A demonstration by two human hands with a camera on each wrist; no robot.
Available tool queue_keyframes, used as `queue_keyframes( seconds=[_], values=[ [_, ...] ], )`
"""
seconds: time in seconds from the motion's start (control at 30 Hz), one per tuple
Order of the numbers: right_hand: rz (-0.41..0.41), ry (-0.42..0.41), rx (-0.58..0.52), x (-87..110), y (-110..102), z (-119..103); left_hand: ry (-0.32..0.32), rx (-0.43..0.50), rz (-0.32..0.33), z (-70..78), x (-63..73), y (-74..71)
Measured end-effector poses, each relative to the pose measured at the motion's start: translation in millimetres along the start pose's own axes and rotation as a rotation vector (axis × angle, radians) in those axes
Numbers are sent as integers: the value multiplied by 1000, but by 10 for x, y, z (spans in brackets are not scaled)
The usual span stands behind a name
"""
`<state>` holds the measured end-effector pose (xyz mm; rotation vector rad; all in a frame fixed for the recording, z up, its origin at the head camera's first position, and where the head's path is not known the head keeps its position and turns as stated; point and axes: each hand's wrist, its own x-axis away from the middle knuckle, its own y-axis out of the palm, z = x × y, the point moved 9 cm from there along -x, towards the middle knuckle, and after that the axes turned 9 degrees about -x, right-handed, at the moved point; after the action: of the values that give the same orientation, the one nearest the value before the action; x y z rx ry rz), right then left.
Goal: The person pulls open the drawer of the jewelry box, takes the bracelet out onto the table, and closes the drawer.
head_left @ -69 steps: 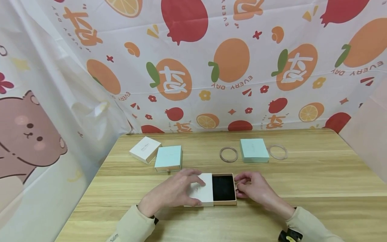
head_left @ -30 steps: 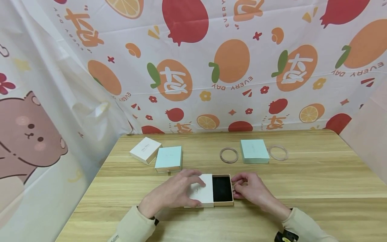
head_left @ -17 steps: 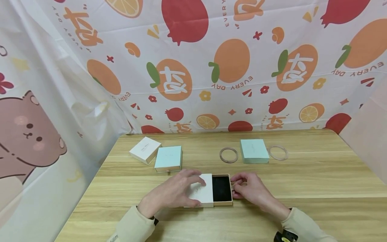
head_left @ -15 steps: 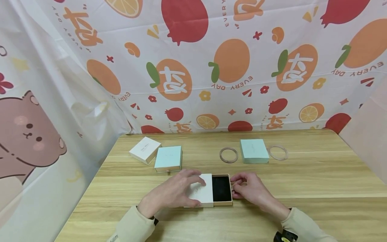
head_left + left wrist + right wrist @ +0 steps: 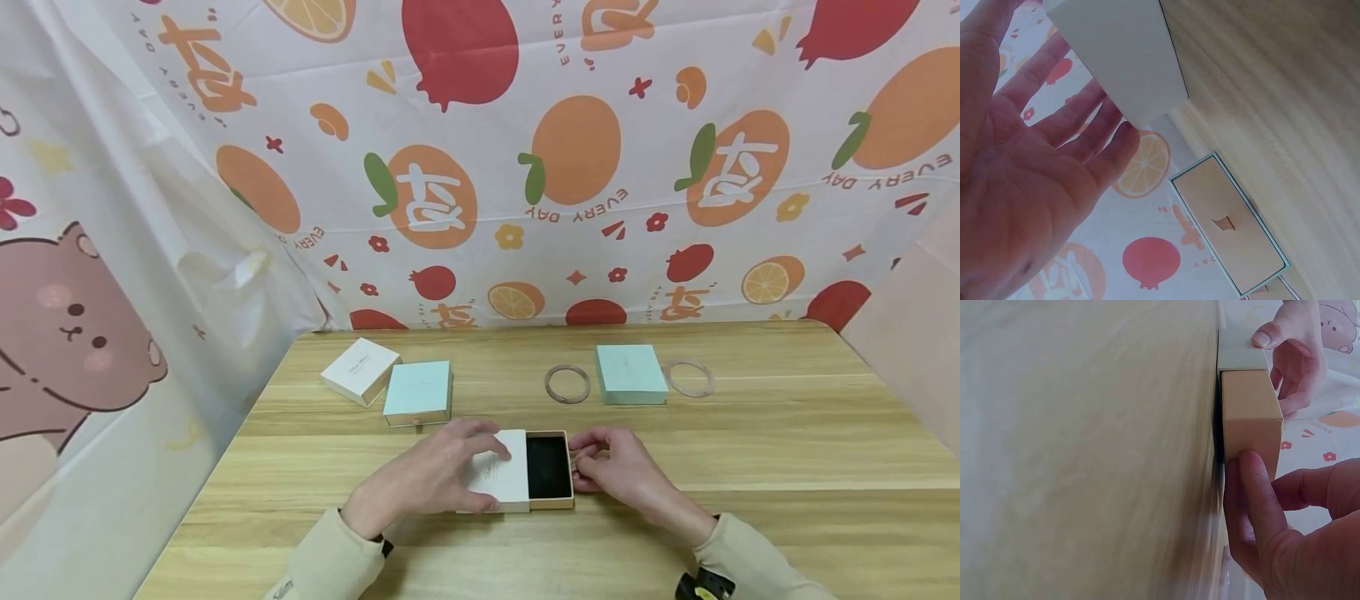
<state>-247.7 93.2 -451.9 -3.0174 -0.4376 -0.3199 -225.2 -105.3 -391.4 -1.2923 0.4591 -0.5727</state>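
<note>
A white sliding gift box (image 5: 502, 479) lies in the middle of the table, its drawer (image 5: 550, 504) partly out to the right. Black padding (image 5: 549, 468) lines the drawer. My left hand (image 5: 442, 471) holds the white outer sleeve, thumb on the near side and fingers over the top and far side; its palm shows in the left wrist view. At the drawer's right end, my right hand (image 5: 626, 467) has thumb and curled fingers together against the tan end face (image 5: 1252, 440). Whatever lies between those fingertips is hidden.
Behind the left hand sit another white box (image 5: 362, 371) and a mint drawer box (image 5: 418, 392) with a small pull tab. Farther right, a dark bangle (image 5: 567, 384), a mint box (image 5: 632, 375) and a pale bangle (image 5: 690, 378) lie on the wooden table (image 5: 787, 433).
The drawer has slid a little to the left into the white sleeve, and my right hand has moved left with it. My left hand has stayed in place on the sleeve.
</note>
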Motion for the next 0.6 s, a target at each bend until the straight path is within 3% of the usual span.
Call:
queue_keyframes(
  seconds=[0.6],
  values=[
    [-21,11,-22,0,61,-23,-3,5,1,5,-11,-7]
  ],
)
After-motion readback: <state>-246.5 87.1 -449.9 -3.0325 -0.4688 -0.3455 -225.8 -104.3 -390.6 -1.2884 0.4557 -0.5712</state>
